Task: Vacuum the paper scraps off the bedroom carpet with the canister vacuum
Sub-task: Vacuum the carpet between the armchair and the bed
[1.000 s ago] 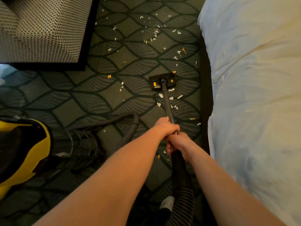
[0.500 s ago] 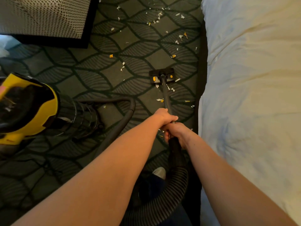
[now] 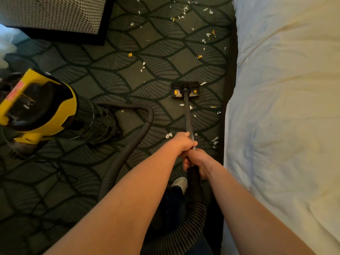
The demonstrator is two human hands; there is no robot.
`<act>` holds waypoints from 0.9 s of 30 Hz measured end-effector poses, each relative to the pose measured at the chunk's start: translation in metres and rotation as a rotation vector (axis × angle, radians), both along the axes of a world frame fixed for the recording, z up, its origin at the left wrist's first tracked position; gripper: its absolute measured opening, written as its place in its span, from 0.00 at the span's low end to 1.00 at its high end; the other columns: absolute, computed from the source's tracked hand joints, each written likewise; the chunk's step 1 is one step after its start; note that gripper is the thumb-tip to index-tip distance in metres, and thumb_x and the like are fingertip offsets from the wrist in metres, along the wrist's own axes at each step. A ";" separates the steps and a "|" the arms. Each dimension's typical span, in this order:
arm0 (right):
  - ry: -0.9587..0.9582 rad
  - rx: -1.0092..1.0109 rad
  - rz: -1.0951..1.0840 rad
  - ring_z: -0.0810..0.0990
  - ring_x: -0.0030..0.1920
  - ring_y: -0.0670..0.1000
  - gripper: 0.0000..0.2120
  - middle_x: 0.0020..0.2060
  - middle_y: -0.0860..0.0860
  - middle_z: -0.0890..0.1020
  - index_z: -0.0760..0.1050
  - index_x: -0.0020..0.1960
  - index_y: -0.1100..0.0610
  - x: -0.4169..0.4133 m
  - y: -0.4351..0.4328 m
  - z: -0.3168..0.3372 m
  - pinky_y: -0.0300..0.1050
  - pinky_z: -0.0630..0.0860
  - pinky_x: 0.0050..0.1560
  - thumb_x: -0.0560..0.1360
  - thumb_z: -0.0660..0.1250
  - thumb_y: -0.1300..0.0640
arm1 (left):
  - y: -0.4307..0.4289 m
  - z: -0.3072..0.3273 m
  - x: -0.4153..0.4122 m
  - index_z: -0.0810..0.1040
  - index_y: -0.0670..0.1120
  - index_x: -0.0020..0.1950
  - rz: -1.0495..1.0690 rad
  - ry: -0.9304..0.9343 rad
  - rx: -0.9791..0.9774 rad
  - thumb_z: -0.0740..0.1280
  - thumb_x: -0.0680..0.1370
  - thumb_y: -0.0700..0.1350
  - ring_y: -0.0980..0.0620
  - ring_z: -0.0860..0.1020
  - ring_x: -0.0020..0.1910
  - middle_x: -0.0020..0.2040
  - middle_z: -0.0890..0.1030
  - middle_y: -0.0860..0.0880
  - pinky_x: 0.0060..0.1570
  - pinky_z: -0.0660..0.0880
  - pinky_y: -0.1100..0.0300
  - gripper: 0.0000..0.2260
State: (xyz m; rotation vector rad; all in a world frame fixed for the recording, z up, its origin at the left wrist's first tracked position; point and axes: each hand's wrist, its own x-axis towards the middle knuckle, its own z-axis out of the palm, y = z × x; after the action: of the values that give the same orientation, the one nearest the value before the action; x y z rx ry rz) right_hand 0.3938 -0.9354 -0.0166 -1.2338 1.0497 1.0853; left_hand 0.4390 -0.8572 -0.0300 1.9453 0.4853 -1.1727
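Both hands grip the vacuum wand [image 3: 188, 115]. My left hand [image 3: 184, 142] is the forward one, and my right hand [image 3: 197, 161] holds just behind it at the black handle. The black floor head [image 3: 185, 89] with yellow marks lies flat on the dark leaf-patterned carpet [image 3: 114, 74]. White and yellow paper scraps [image 3: 206, 36] are scattered ahead of the head, and a few scraps [image 3: 190, 107] lie behind it along the wand. The yellow and black canister [image 3: 36, 105] stands at the left, and its ribbed hose [image 3: 125, 153] curves round to the handle.
A white bed [image 3: 287, 107] runs along the whole right side, close to the wand. A woven-patterned piece of furniture with a black base [image 3: 60, 17] fills the top left. My shoe [image 3: 180, 183] shows below the hands. A thin cord lies on the carpet at lower left.
The view has shifted back and left, so the canister now shows more fully. The floor head has been drawn back toward me, leaving more scraps ahead of it. Both hands keep their grip.
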 end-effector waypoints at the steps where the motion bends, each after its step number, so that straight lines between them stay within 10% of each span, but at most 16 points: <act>1: 0.008 0.000 -0.003 0.70 0.21 0.47 0.06 0.24 0.53 0.71 0.75 0.48 0.61 -0.005 0.002 0.003 0.39 0.70 0.22 0.79 0.60 0.65 | 0.003 0.002 -0.006 0.56 0.47 0.78 -0.012 -0.007 0.002 0.66 0.79 0.47 0.45 0.66 0.71 0.76 0.62 0.45 0.67 0.70 0.52 0.31; 19: 0.017 0.000 -0.097 0.70 0.20 0.47 0.07 0.26 0.53 0.71 0.74 0.51 0.63 -0.100 0.046 0.025 0.38 0.69 0.21 0.80 0.58 0.64 | 0.044 0.018 -0.104 0.65 0.47 0.75 0.115 0.012 -0.011 0.65 0.78 0.42 0.47 0.73 0.66 0.70 0.72 0.46 0.64 0.73 0.51 0.25; 27: 0.031 0.026 -0.136 0.69 0.21 0.46 0.04 0.27 0.52 0.71 0.72 0.49 0.61 -0.126 0.057 0.030 0.36 0.69 0.20 0.79 0.58 0.65 | 0.051 0.036 -0.128 0.69 0.47 0.72 0.102 0.043 0.003 0.65 0.79 0.42 0.45 0.78 0.59 0.63 0.76 0.45 0.44 0.76 0.58 0.22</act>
State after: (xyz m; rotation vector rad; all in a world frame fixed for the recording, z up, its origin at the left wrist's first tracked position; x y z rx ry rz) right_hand 0.2674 -0.8781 0.0136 -1.1120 1.1236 1.0128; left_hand 0.3106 -0.8058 0.0058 1.8782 0.6023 -1.1513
